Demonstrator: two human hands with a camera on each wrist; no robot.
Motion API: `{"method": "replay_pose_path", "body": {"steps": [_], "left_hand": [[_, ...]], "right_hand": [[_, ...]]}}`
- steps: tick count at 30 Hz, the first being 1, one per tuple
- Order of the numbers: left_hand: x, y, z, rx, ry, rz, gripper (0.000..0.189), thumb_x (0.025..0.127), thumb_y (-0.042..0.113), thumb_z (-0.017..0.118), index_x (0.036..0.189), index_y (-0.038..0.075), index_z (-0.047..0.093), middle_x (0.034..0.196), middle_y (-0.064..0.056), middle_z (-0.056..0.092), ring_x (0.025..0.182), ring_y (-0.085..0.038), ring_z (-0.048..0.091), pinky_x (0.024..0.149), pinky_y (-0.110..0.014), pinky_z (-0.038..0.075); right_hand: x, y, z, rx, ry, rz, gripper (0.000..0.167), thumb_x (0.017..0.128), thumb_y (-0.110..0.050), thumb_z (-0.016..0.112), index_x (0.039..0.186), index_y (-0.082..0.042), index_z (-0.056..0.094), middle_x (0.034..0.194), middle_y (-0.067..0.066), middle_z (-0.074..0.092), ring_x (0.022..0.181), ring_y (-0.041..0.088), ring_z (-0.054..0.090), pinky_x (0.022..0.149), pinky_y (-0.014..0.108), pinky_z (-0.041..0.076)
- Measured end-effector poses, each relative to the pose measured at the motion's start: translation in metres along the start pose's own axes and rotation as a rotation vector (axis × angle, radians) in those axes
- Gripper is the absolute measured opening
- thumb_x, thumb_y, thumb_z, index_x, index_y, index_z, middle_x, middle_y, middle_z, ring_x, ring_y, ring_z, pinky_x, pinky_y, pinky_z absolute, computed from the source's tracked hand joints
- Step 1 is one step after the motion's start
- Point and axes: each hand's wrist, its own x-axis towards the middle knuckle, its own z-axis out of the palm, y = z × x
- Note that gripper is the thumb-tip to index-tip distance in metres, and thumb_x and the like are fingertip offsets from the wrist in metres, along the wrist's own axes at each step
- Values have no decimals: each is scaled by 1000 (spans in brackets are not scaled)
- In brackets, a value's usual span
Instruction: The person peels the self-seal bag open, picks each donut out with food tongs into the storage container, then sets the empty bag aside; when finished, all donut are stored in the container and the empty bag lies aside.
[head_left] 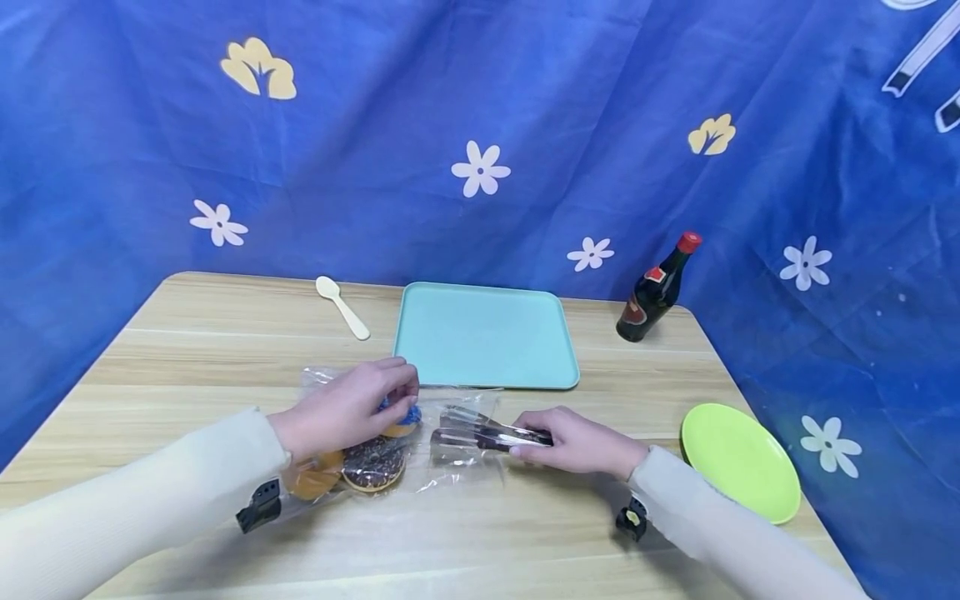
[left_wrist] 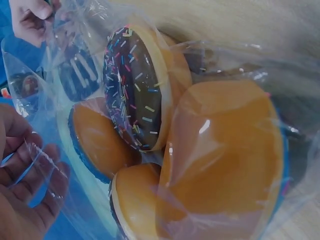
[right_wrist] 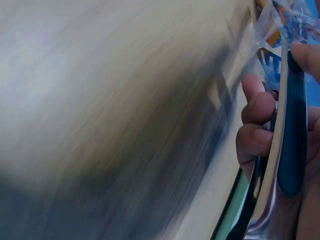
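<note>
My left hand (head_left: 360,404) holds the edge of a clear plastic bag (head_left: 457,477), whose film shows between its fingers in the left wrist view. Several toy doughnuts lie inside the bag: a chocolate-topped doughnut (left_wrist: 137,90) with coloured sprinkles, a blue-edged doughnut (left_wrist: 97,135), and a large orange-brown doughnut (left_wrist: 225,155) nearest that camera. Metal tongs (head_left: 491,437) with dark handle grips are in my right hand (head_left: 581,443), the thumb along one arm and the fingers round the other. Their slotted heads point left, at the bag's mouth; whether they touch a doughnut cannot be told.
Behind the bag lies a light-blue tray (head_left: 487,333). A cream spoon (head_left: 343,308) rests at the back left, and a dark bottle with a red cap (head_left: 656,296) stands at the back right. A green plate (head_left: 738,462) sits by the right edge, beside my right forearm.
</note>
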Motion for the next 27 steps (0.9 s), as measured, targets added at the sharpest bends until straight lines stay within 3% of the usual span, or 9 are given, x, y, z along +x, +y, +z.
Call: {"method": "replay_pose_path", "body": {"steps": [6, 14, 19, 27], "left_hand": [[0, 0, -1, -15, 4, 5, 8, 98, 9, 66, 93, 14, 64, 87, 8, 60, 72, -1, 50, 63, -20, 50], [-2, -1, -2, -16, 7, -3, 9, 98, 8, 67, 93, 15, 65, 87, 8, 60, 74, -1, 51, 65, -21, 51], [-3, 0, -2, -7, 17, -3, 8, 98, 9, 67, 93, 15, 65, 88, 9, 61, 74, 0, 52, 65, -21, 52], [-5, 2, -2, -2, 31, 21, 11, 99, 9, 67, 92, 17, 64, 87, 10, 59, 72, 1, 49, 63, -20, 49]], "right_hand": [[4, -3, -2, -33, 37, -29, 32, 102, -41, 67, 121, -15, 69, 99, -9, 70, 80, 3, 60, 78, 23, 55], [-5, 0, -5, -31, 34, -14, 32, 100, -40, 70, 119, -14, 70, 85, -10, 61, 68, 2, 52, 64, 20, 48], [-4, 2, -3, -38, 50, -39, 34, 102, -43, 67, 121, -15, 69, 89, -10, 66, 67, 3, 54, 65, 21, 50], [13, -9, 3, -102, 38, -48, 30, 104, -44, 63, 120, -18, 68, 88, -11, 66, 66, -2, 50, 66, 19, 48]]}}
